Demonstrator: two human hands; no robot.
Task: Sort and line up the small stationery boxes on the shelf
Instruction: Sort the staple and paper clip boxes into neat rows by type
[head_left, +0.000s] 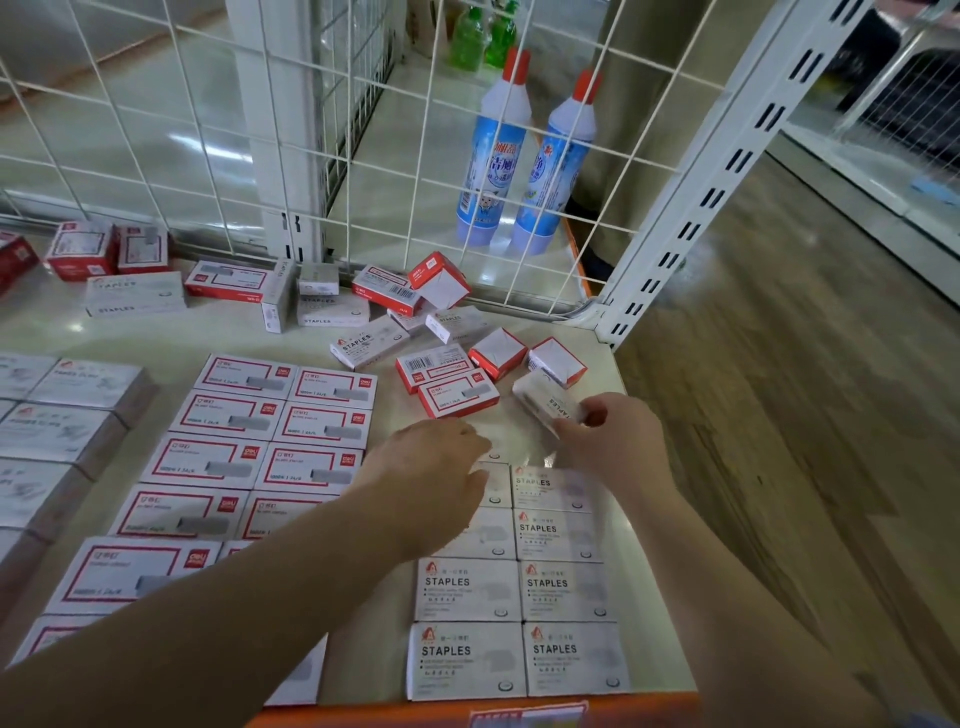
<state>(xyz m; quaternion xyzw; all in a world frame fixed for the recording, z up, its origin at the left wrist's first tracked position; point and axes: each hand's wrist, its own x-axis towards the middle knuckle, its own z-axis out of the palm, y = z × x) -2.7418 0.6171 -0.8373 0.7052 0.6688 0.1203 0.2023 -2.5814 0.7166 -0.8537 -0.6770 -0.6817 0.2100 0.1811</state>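
Our right hand (610, 439) pinches a white staples box (548, 404) tilted just beyond the white column's (558, 535) far end near the shelf's (621, 374) right edge, while our left hand (436, 467) lies relaxed beside it.

Left hand (434, 470) hides top grey boxes (496, 486); box (550, 405) in right hand (615, 436) motion-blurred.

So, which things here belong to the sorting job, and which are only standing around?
Job:
- white STAPLES box held by right hand
- left hand
- lined-up white boxes
- red-framed boxes
- loose pile

Not job:
- two blue bottles behind wire grid
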